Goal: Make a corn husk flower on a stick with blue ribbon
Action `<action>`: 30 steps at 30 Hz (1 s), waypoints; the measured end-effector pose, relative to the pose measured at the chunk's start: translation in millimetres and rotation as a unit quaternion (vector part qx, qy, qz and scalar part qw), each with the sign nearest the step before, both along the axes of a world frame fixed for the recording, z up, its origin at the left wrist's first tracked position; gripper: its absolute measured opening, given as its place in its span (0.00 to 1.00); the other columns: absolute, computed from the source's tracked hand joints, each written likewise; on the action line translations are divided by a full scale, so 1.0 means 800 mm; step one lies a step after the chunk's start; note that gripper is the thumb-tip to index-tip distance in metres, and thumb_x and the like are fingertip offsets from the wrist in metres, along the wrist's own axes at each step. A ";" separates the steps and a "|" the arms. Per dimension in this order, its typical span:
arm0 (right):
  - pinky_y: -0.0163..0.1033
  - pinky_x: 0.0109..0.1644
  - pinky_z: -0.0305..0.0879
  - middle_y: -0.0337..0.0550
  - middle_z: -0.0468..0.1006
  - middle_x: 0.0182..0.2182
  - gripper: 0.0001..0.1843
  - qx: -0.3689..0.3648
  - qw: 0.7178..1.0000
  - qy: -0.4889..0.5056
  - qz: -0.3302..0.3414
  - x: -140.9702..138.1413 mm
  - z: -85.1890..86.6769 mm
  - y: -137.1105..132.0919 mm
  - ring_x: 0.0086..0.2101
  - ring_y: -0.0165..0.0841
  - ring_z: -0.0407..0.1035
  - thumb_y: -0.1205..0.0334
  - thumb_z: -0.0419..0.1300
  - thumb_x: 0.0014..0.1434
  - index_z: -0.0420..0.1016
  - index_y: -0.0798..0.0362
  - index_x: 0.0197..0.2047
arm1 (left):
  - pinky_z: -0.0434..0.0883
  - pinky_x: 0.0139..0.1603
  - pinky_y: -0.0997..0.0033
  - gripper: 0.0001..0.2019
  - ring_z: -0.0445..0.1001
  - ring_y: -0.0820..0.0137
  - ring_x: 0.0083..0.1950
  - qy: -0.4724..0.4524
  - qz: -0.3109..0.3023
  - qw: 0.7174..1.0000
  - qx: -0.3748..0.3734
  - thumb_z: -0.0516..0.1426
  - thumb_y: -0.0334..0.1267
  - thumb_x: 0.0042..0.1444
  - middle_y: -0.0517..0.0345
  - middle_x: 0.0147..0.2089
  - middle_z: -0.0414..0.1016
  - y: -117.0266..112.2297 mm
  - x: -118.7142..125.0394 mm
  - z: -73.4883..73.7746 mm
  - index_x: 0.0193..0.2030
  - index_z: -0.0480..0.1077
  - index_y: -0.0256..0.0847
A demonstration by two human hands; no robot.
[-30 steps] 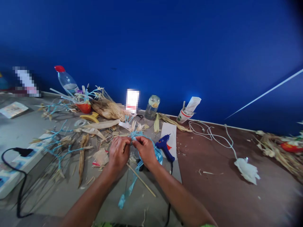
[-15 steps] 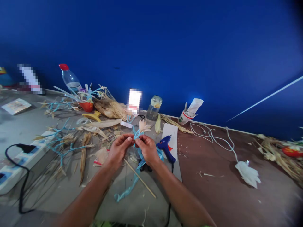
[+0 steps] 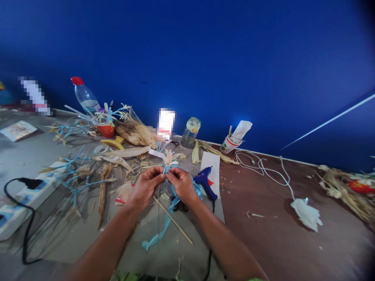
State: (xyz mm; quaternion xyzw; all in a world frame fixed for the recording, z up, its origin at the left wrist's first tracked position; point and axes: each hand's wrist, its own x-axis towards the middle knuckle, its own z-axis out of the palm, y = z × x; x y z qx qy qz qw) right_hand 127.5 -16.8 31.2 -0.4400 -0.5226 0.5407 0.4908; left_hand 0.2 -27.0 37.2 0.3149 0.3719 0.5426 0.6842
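Observation:
A pale corn husk flower (image 3: 169, 157) stands upright between my two hands, with blue ribbon wound about its base. My left hand (image 3: 149, 186) is closed, thumb and forefinger pinching at that base. From the other side my right hand (image 3: 184, 187) pinches the ribbon just below the petals; the exact grip is partly hidden by the fingers. The loose blue ribbon (image 3: 164, 230) trails beneath my right hand and down over the grey table. A thin wooden stick (image 3: 175, 223) lies under my wrists. Right of my right hand rests a blue glue gun (image 3: 206, 183) on white paper.
Blue-wrapped branches (image 3: 76, 183) and a power strip (image 3: 32, 203) lie at left. Behind are a red pot (image 3: 105, 131), a plastic bottle (image 3: 84, 95), a glass jar (image 3: 190, 134) and a paper cup (image 3: 230, 144). A white cable (image 3: 263, 171) curls across the brown surface.
The flower has turned from leaning right to upright. The blue loop that stood above my fingers is now drawn down at the base. Both hands remain close together.

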 end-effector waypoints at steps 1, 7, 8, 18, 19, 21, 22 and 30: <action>0.32 0.30 0.57 0.35 0.69 0.21 0.08 0.005 1.000 -0.015 -0.011 0.000 0.000 -0.001 0.24 0.26 0.60 0.58 0.60 0.49 0.72 0.55 0.26 | 0.66 0.31 0.78 0.09 0.68 0.77 0.28 -0.010 -0.001 1.000 -0.010 0.66 0.33 0.40 0.60 0.27 0.72 0.000 0.001 0.000 0.30 0.74 0.35; 0.32 0.30 0.59 0.35 0.70 0.21 0.07 0.027 0.998 -0.056 -0.002 0.000 0.009 -0.003 0.24 0.27 0.62 0.60 0.58 0.49 0.70 0.55 0.24 | 0.68 0.32 0.77 0.08 0.69 0.77 0.28 -0.057 -0.009 0.998 -0.025 0.65 0.32 0.42 0.60 0.27 0.73 -0.002 0.002 0.004 0.31 0.73 0.36; 0.32 0.30 0.58 0.34 0.69 0.20 0.07 0.030 0.998 -0.059 0.010 0.000 0.010 -0.003 0.24 0.26 0.61 0.61 0.58 0.48 0.70 0.54 0.23 | 0.68 0.32 0.78 0.08 0.69 0.77 0.28 -0.062 -0.009 0.998 -0.019 0.65 0.32 0.42 0.60 0.27 0.73 -0.002 0.001 0.005 0.31 0.73 0.36; 0.35 0.37 0.61 0.36 0.72 0.24 0.04 0.020 1.000 0.009 -0.009 -0.007 -0.010 -0.001 0.29 0.29 0.65 0.61 0.60 0.47 0.73 0.53 0.26 | 0.70 0.33 0.76 0.08 0.69 0.76 0.26 -0.148 0.015 0.986 -0.068 0.65 0.30 0.38 0.58 0.25 0.73 0.005 0.001 -0.003 0.28 0.74 0.33; 0.35 0.37 0.62 0.37 0.73 0.24 0.04 0.017 1.000 0.018 -0.010 -0.008 -0.013 -0.001 0.29 0.29 0.65 0.61 0.61 0.47 0.73 0.53 0.26 | 0.70 0.33 0.76 0.08 0.69 0.76 0.26 -0.151 0.013 0.986 -0.072 0.65 0.30 0.39 0.58 0.25 0.72 0.005 0.002 -0.003 0.28 0.74 0.33; 0.36 0.39 0.62 0.38 0.73 0.25 0.05 0.010 1.000 0.026 -0.009 -0.008 -0.016 -0.001 0.30 0.30 0.66 0.60 0.61 0.47 0.73 0.53 0.27 | 0.70 0.32 0.76 0.07 0.69 0.76 0.26 -0.145 0.019 0.986 -0.082 0.64 0.29 0.39 0.58 0.24 0.72 0.004 0.002 -0.001 0.28 0.73 0.33; 0.37 0.39 0.63 0.38 0.74 0.26 0.05 0.007 1.000 0.028 -0.009 -0.008 -0.018 -0.001 0.30 0.30 0.66 0.60 0.62 0.47 0.73 0.53 0.27 | 0.70 0.32 0.76 0.06 0.69 0.76 0.26 -0.138 0.025 0.986 -0.088 0.64 0.28 0.39 0.58 0.24 0.72 0.004 0.002 0.000 0.27 0.73 0.33; 0.35 0.35 0.61 0.38 0.73 0.25 0.08 0.005 1.000 0.001 -0.021 -0.007 -0.011 -0.005 0.29 0.30 0.64 0.57 0.63 0.46 0.73 0.52 0.26 | 0.70 0.34 0.75 0.07 0.69 0.76 0.26 -0.110 0.022 0.989 -0.092 0.65 0.32 0.41 0.60 0.24 0.72 0.001 0.002 0.002 0.26 0.71 0.35</action>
